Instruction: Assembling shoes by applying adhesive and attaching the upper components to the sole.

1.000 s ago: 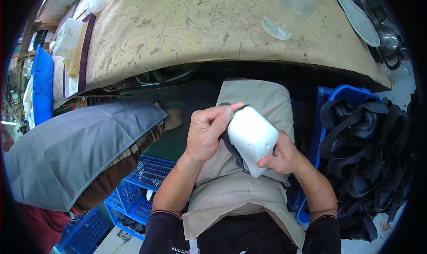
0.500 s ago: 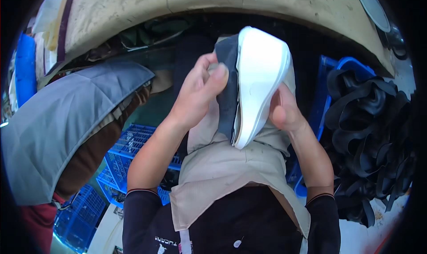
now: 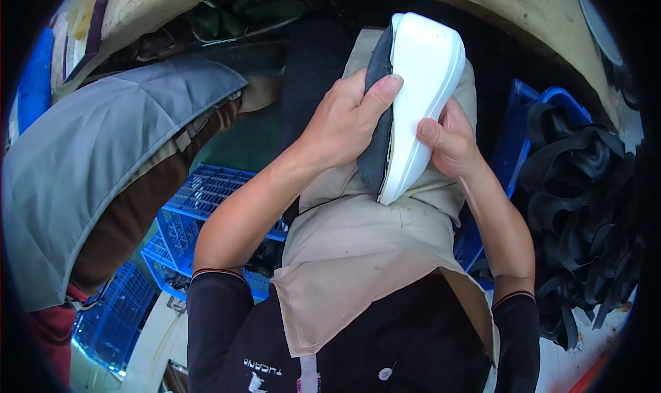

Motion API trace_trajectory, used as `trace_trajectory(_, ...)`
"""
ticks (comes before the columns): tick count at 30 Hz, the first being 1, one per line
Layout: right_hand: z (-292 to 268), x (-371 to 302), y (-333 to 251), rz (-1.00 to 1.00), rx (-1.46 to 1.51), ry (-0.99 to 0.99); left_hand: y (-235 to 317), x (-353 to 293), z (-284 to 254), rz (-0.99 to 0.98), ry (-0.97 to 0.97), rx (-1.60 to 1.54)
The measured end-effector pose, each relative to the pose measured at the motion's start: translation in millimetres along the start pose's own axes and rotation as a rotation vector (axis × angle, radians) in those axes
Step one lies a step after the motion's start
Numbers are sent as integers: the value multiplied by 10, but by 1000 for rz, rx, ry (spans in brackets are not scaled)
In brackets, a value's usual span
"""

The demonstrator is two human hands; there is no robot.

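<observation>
A white shoe sole with a dark upper pressed against its left edge is held upright above the lap, over a beige apron. Left hand wraps the upper, thumb clamped on the seam, apparently to keep both parts bonded. Right hand cups the sole's far side, fingers closed around it as a brace. Blue crates sit left; black rubber strips pile right.

Shoe sole smooth white rubbery, upper matt dark cloth; apron beige woven cloth; crates blue plastic lattice
</observation>
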State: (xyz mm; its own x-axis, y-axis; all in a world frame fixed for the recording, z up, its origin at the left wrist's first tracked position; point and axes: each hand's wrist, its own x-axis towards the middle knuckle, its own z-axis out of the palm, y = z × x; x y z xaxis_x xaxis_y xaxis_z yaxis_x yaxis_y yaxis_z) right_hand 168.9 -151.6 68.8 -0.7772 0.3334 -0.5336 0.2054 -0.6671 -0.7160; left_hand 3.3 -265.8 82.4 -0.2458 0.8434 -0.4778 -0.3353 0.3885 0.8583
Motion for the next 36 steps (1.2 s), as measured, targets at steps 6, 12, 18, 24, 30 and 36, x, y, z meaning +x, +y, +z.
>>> trace_trajectory(6, 5, 12, 5, 34, 7, 35, -315, -44, -206, 44, -51, -56)
trace_trajectory(12, -12, 40, 135, 33, 7, -37, -541, -94, -316, 73, -273, -258)
trace_trajectory(18, 4, 77, 269, 108, 48, -9, -559, -124, -405, -39, -380, -352)
trace_trajectory(24, 124, 147, 404, 144, -25, 43, -577, -244, -393, -209, -262, -381)
trace_trajectory(30, 126, 234, 408, 99, -154, 18, -734, -189, -573, -9, -387, -340)
trace_trajectory(36, 282, 133, -127, -43, -196, 60, -7, -153, -477, -30, -342, 1)
